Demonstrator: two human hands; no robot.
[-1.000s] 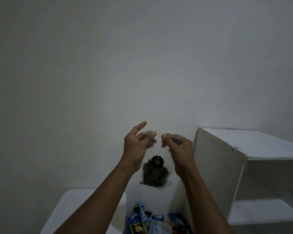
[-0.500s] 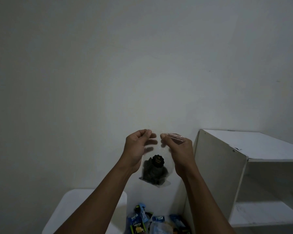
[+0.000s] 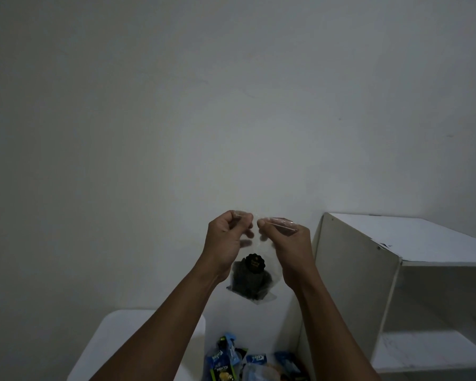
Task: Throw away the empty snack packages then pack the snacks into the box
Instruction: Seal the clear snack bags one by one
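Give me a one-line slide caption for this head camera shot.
Left hand and right hand pinch the top of a clear plastic bag with dark contents, above blue snack packets.

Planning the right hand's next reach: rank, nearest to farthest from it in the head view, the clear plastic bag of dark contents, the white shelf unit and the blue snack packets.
1. clear plastic bag: pinched by the right hand.
2. white shelf unit: just to its right.
3. blue snack packets: well below, at the bottom edge.
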